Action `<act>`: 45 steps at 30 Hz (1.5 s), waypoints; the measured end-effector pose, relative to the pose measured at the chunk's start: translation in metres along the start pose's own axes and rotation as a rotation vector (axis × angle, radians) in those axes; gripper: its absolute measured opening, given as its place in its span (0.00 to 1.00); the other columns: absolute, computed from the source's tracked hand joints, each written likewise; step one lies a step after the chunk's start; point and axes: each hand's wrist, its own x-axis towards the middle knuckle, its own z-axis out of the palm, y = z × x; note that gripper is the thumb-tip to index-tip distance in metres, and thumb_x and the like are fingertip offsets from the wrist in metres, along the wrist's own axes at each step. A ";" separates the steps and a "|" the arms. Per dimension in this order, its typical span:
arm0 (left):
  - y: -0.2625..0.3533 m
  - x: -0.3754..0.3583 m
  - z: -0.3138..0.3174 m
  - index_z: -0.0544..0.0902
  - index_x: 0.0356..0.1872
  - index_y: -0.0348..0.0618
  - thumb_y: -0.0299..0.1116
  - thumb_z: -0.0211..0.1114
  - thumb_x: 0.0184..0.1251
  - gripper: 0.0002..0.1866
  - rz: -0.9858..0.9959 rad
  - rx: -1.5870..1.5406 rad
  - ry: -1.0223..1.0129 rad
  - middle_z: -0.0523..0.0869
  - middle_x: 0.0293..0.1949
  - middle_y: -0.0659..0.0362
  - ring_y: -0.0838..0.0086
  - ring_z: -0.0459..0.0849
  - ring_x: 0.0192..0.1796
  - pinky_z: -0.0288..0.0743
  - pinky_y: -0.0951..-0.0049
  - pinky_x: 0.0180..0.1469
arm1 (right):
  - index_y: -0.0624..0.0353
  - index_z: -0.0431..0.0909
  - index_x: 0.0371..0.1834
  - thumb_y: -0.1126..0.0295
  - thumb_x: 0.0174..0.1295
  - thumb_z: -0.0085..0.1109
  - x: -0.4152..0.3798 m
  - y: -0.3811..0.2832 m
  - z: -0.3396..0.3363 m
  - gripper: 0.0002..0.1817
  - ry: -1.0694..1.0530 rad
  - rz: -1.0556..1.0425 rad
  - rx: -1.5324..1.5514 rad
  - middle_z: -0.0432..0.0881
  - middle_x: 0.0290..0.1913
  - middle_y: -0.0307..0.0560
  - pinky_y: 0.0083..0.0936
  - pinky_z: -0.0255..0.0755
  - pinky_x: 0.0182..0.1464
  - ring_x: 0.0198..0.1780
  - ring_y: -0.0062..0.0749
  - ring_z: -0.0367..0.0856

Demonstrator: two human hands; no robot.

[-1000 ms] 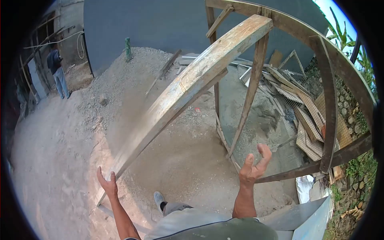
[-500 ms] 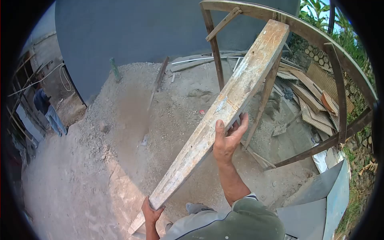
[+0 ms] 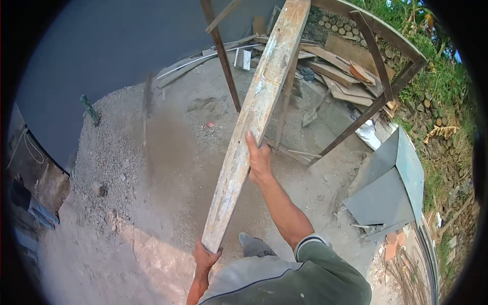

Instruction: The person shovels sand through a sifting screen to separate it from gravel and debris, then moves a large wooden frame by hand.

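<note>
A long, weathered wooden beam (image 3: 249,119), worn and stained with whitish patches, slants up from near my body to the upper edge of the view. At its near end, my left hand (image 3: 206,255) is closed around the butt with the thumb along the side. Farther up, my right hand (image 3: 260,161) grips the right edge, thumb lying on the top face and the other fingers hidden underneath. The beam's far end overlaps the top rail of a wooden frame (image 3: 376,28), which stands on dark posts.
Boards and scrap panels (image 3: 335,71) lie piled behind the frame. A bent grey metal sheet (image 3: 381,198) stands at the right. Gravel (image 3: 109,147) banks against the dark wall (image 3: 117,40), with a green post (image 3: 90,109) in it. Another person (image 3: 38,208) is at the far left.
The view has turned right, so the surroundings appear farther left. The beam now points more steeply away from me, and my right hand is lower along it. Both hands still hold it.
</note>
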 end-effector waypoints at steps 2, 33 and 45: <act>0.006 -0.001 -0.004 0.66 0.50 0.38 0.39 0.74 0.30 0.40 -0.054 0.039 0.001 0.77 0.41 0.45 0.50 0.78 0.44 0.72 0.57 0.45 | 0.73 0.61 0.57 0.50 0.57 0.58 0.000 0.006 0.002 0.37 0.023 -0.048 0.053 0.69 0.53 0.59 0.29 0.64 0.55 0.55 0.35 0.68; -0.064 -0.081 -0.075 0.63 0.54 0.28 0.37 0.75 0.26 0.47 -0.254 0.081 -0.029 0.77 0.43 0.40 0.51 0.77 0.48 0.71 0.62 0.50 | 0.75 0.64 0.47 0.42 0.58 0.49 -0.111 0.050 0.055 0.38 0.040 -0.074 -0.279 0.75 0.38 0.63 0.31 0.70 0.43 0.42 0.40 0.76; -0.048 -0.097 -0.085 0.65 0.52 0.33 0.32 0.76 0.24 0.44 -0.293 -0.025 -0.020 0.78 0.41 0.43 0.54 0.78 0.47 0.70 0.62 0.48 | 0.76 0.63 0.47 0.42 0.58 0.49 -0.120 0.057 0.047 0.38 0.001 -0.039 -0.364 0.74 0.41 0.68 0.34 0.69 0.47 0.46 0.45 0.75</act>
